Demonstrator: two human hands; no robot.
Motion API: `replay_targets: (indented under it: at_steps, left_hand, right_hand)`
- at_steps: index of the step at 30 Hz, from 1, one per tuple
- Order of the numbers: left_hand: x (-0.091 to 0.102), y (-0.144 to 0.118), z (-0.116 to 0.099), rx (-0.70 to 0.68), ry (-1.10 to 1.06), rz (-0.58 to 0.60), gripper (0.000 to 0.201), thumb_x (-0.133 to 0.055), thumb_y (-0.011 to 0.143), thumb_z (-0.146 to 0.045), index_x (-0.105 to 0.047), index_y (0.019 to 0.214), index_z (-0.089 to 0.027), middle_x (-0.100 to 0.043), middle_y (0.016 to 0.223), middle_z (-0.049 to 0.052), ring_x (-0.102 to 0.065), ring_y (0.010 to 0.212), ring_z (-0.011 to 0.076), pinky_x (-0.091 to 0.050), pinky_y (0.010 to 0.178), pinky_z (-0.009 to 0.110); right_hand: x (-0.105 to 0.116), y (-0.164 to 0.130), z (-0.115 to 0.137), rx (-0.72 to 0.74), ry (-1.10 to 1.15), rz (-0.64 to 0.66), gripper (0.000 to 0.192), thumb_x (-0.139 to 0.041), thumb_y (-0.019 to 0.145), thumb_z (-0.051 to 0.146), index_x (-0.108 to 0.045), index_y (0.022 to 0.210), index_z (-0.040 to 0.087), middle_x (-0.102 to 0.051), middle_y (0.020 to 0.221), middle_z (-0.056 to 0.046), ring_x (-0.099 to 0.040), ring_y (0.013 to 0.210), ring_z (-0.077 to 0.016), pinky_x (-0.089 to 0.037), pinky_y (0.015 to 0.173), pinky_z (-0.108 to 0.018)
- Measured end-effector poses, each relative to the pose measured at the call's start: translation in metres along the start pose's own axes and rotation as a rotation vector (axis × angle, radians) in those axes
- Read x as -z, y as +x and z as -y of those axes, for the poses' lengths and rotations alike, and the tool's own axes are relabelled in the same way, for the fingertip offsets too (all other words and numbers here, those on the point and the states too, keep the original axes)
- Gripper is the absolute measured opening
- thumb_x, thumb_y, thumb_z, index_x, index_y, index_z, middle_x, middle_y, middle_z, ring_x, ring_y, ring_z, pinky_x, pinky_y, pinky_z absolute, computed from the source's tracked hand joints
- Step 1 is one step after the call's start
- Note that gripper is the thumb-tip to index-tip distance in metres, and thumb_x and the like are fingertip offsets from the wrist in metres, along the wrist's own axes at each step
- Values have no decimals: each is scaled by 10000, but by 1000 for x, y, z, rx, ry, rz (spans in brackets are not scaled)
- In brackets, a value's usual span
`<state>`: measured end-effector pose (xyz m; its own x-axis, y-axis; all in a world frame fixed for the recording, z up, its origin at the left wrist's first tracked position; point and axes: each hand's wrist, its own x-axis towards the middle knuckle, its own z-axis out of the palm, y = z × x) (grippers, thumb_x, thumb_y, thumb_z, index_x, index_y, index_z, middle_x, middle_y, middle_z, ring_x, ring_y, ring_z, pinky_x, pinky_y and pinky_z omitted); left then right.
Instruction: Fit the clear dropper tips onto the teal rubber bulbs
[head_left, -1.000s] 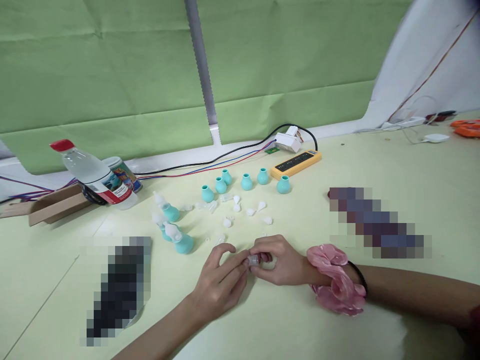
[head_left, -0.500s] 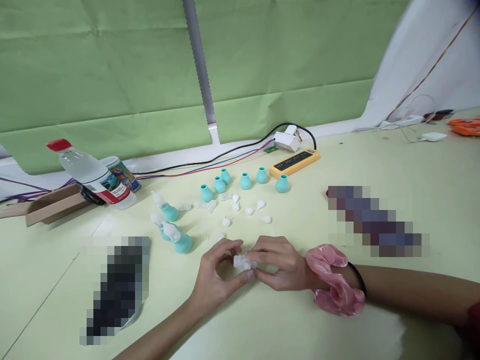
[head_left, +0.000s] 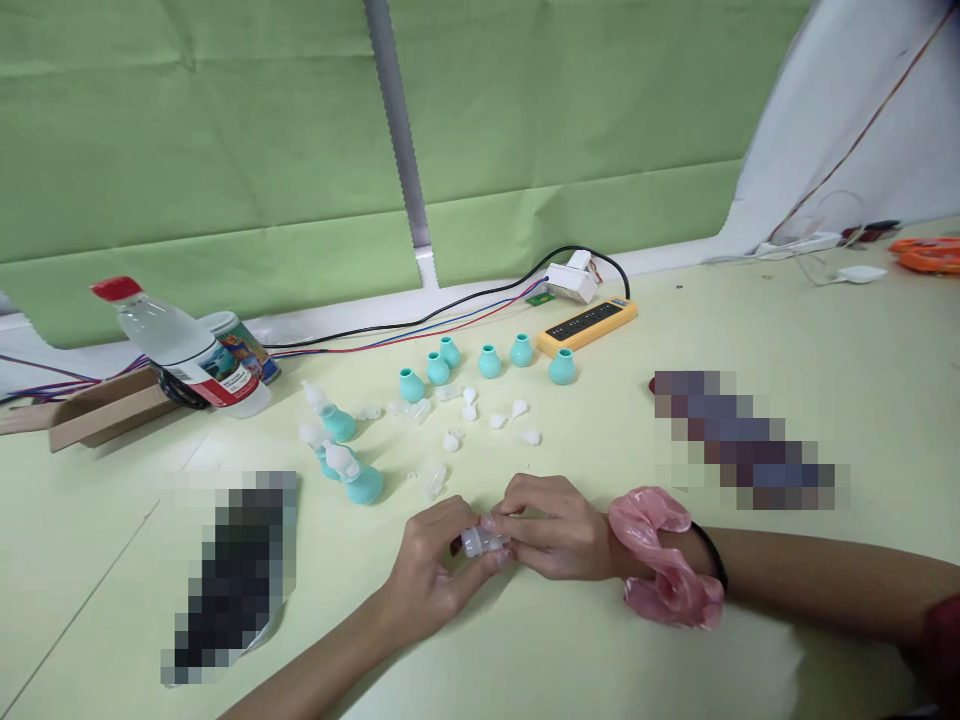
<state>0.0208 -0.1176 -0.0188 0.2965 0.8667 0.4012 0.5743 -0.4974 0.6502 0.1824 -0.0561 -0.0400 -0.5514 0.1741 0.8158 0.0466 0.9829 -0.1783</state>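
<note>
A small clear plastic tube (head_left: 474, 542) lies crosswise between my two hands, just above the table. My left hand (head_left: 427, 575) curls around its left end, thumb and fingers closed on it. From the other side, the fingers of my right hand (head_left: 559, 525) pinch its right end and hide part of it. Beyond my hands lie another clear tube (head_left: 435, 481) and several white soft tips (head_left: 530, 437). Several teal rubber bulbs (head_left: 562, 367) stand upright farther back. To the left, teal bulbs (head_left: 365, 487) carry clear tubes with whitish tips.
A yellow power strip (head_left: 589, 327) with a black cable lies at the back. On the left, a red-capped bottle (head_left: 195, 350) leans over an open cardboard box (head_left: 112, 412), beside a can (head_left: 244, 345). Blurred-out items lie left and right. A green sheet (head_left: 285, 150) hangs behind.
My left fingers have closed in around the clear tube, and its end has tilted slightly downward. My left hand has lowered a little, uncovering the loose clear tube behind it.
</note>
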Motion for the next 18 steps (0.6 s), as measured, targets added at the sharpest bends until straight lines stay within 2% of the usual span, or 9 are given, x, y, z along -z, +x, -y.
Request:
replay_targets:
  at_steps: [6,12,16,18]
  left_hand:
    - [-2,1,1,-37,11,-32,127,-595,652,-262,-565,684,-143,-475,504,-10,-399,466,85,-338,430,201]
    - [-2,0,2,-57,21,-27,104,-528,705,-226,-535,641,-145,-431,494,-18,-359,461,78,-303,426,204]
    - [0,0,0,21,-6,21,195,-515,718,-252,-496,554,-148,-365,466,-31,-307,453,75,-266,413,209]
    - [0,1,-1,79,-34,30,197,-527,715,-262,-510,555,-147,-383,465,-30,-325,454,76,-281,416,207]
  right_hand:
    - [-1,-2,-2,-40,30,11,231,-518,688,95,-527,897,195,-547,698,-21,-449,604,-92,-409,518,-197]
    - [-2,-2,-1,-30,17,14,236,-510,694,95,-517,904,205,-543,693,-12,-448,601,-89,-401,513,-196]
    - [-1,0,-2,-26,21,30,234,-502,705,111,-512,917,208,-545,690,-12,-446,605,-95,-405,520,-208]
    - [-1,0,-3,-31,36,31,249,-503,700,101,-513,926,205,-548,699,-15,-442,607,-95,-407,522,-211]
